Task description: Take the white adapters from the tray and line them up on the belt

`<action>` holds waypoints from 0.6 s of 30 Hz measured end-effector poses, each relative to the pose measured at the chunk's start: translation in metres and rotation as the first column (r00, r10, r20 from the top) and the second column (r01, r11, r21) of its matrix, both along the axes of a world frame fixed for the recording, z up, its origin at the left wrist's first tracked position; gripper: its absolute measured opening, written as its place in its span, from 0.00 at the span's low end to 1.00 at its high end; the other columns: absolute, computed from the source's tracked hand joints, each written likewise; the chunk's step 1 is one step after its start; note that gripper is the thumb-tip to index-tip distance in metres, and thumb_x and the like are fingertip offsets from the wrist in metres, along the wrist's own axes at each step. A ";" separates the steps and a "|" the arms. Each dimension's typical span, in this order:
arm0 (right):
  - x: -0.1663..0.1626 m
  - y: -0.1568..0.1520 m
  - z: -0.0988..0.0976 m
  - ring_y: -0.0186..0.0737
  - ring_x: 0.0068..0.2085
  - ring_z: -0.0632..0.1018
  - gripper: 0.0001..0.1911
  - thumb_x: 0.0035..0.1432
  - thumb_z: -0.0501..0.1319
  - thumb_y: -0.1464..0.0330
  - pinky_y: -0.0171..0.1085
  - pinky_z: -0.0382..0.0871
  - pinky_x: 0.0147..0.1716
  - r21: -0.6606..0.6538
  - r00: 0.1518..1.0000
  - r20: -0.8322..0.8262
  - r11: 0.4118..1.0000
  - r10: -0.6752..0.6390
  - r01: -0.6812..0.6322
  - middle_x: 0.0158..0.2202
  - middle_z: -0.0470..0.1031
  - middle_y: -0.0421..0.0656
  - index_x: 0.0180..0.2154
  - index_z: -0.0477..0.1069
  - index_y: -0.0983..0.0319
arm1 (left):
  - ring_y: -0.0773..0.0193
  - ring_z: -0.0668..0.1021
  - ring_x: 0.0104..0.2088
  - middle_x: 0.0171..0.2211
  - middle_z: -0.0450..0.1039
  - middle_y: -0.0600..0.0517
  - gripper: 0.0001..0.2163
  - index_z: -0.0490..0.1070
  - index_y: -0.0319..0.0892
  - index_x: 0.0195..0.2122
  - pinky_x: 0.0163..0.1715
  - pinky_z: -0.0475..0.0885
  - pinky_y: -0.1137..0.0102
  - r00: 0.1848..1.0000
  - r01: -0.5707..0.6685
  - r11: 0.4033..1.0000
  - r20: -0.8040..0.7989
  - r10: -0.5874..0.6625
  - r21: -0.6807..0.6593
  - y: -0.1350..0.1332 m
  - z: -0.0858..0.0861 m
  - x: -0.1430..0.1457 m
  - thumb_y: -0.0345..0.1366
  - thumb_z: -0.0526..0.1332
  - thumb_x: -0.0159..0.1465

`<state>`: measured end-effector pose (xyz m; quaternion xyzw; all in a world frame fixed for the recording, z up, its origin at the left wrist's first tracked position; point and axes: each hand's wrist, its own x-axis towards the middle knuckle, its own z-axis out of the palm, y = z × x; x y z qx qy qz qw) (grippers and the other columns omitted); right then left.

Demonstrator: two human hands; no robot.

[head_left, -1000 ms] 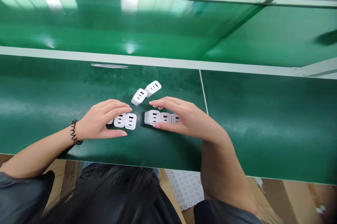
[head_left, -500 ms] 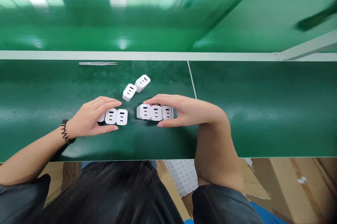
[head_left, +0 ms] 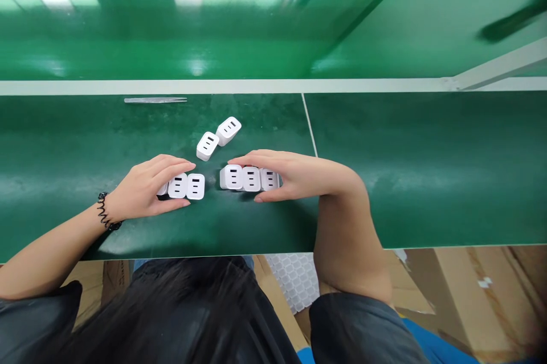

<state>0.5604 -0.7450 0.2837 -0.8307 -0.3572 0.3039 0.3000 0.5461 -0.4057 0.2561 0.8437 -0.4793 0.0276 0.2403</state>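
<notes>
On the green tabletop (head_left: 256, 227), my left hand (head_left: 143, 186) spans a short row of white USB chargers (head_left: 178, 185), fingers on the far side and thumb on the near side. Part of the leftmost one is hidden under the palm. To the right, my right hand (head_left: 301, 175) is closed the same way around a row of three white USB chargers (head_left: 250, 179), its palm at the right end. All their port faces point up. A small gap separates the two rows. Behind it, two more chargers (head_left: 207, 146) touch each other at an angle.
Metal tweezers (head_left: 155, 100) lie at the back left. A white frame rail (head_left: 239, 87) runs along the table's rear, with an angled bar (head_left: 499, 65) at the right. Below the front edge are cardboard boxes (head_left: 465, 295) and a tray with a pattern of cells (head_left: 294, 281).
The whole view has shifted slightly, so everything appears a little higher and further left. Both hands keep their hold, and the chargers stay in the same arrangement.
</notes>
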 end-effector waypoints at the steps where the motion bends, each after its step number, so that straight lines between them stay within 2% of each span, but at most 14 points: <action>1: 0.000 0.000 0.000 0.49 0.59 0.71 0.37 0.57 0.65 0.58 0.47 0.66 0.57 -0.003 1.000 0.003 1.000 0.001 -0.001 0.59 0.69 0.48 0.65 0.59 0.57 | 0.55 0.77 0.51 0.52 0.74 0.43 0.26 0.61 0.41 0.61 0.47 0.75 0.63 1.000 0.002 1.000 0.003 -0.002 0.000 0.000 0.000 0.000 0.46 0.63 0.67; 5: -0.001 0.002 0.000 0.50 0.58 0.71 0.36 0.58 0.64 0.59 0.48 0.67 0.57 -0.013 1.000 0.024 1.000 0.017 -0.017 0.59 0.70 0.49 0.65 0.59 0.58 | 0.55 0.77 0.50 0.52 0.74 0.43 0.25 0.62 0.40 0.60 0.47 0.75 0.64 1.000 0.004 1.000 0.009 -0.004 0.005 0.000 0.000 0.000 0.46 0.63 0.67; 12: -0.007 0.015 -0.004 0.49 0.53 0.75 0.30 0.61 0.62 0.59 0.47 0.70 0.51 0.011 0.992 0.122 0.999 0.040 -0.041 0.55 0.74 0.48 0.62 0.64 0.58 | 0.56 0.77 0.50 0.52 0.74 0.43 0.25 0.63 0.39 0.60 0.47 0.75 0.64 1.000 0.006 1.000 0.016 -0.006 0.014 0.000 0.000 0.000 0.47 0.63 0.67; 18: -0.017 0.030 -0.004 0.48 0.47 0.78 0.27 0.62 0.62 0.60 0.46 0.71 0.48 -0.007 0.955 0.295 0.999 0.041 -0.041 0.52 0.77 0.48 0.61 0.66 0.59 | 0.55 0.77 0.49 0.51 0.75 0.43 0.25 0.63 0.40 0.60 0.46 0.75 0.64 1.000 -0.003 1.000 0.024 0.003 0.014 -0.001 0.000 -0.001 0.48 0.62 0.68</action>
